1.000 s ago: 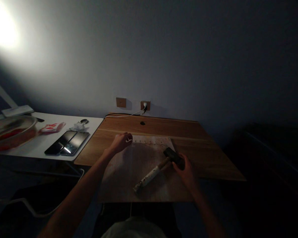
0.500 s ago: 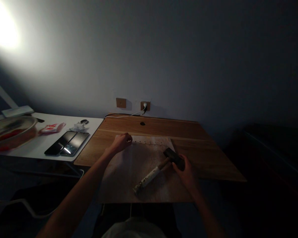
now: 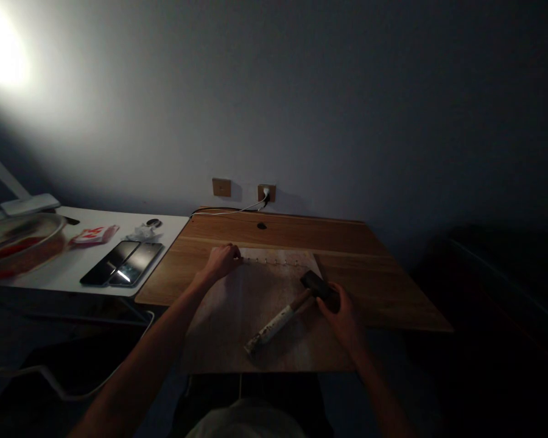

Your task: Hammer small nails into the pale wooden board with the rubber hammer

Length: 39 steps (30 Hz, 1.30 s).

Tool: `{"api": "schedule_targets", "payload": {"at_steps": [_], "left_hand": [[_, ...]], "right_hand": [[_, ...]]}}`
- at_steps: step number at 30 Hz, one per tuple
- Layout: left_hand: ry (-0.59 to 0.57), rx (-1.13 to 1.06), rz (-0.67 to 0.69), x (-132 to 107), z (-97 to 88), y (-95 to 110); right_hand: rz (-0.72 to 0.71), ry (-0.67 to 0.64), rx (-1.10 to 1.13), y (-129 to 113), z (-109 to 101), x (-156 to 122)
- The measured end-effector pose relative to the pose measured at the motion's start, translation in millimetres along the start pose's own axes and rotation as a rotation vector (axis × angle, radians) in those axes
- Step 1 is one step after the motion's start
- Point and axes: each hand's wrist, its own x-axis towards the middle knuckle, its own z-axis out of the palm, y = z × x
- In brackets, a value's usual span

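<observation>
Right grip (image 3: 343,311) on one hammer (image 3: 278,321) (two phones (image 3: 123,263))

Dim room, lamp glare upper left. Centre of frame: pale board (image 3: 256,331) lies on a wooden desk (image 3: 383,286). Row of nails (image 3: 270,261) along the board's far edge. Left hand (image 3: 222,261) at the row's left end, fingertips bunched; too dark to tell if they pinch anything. Hammer (image 3: 278,319) lies slantwise on the board, handle toward lower left. Right hand (image 3: 343,314) closed over its dark head. Left of frame: white table (image 3: 73,274) with two phones (image 3: 123,263) side by side and a bowl (image 3: 18,240).
</observation>
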Motion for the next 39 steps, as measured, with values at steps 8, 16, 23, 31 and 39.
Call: {"api": "schedule_targets", "payload": {"at_steps": [8,16,23,31,39], "left_hand": [[0.027,-0.039,-0.015,-1,4.7,-1],[0.073,-0.060,0.002,-3,4.4,0],[0.083,-0.099,0.063,-2,-2.4,5],[0.048,-0.138,0.088,-4,2.7,14],[0.032,-0.131,0.099,-1,3.6,19]], "right_hand": [[-0.016,0.008,-0.006,2,1,0],[-0.022,0.012,0.002,6,3,-1],[-0.001,-0.004,-0.002,4,2,-2],[-0.013,0.006,-0.008,3,2,-2],[-0.031,0.017,-0.006,2,1,-2]]}}
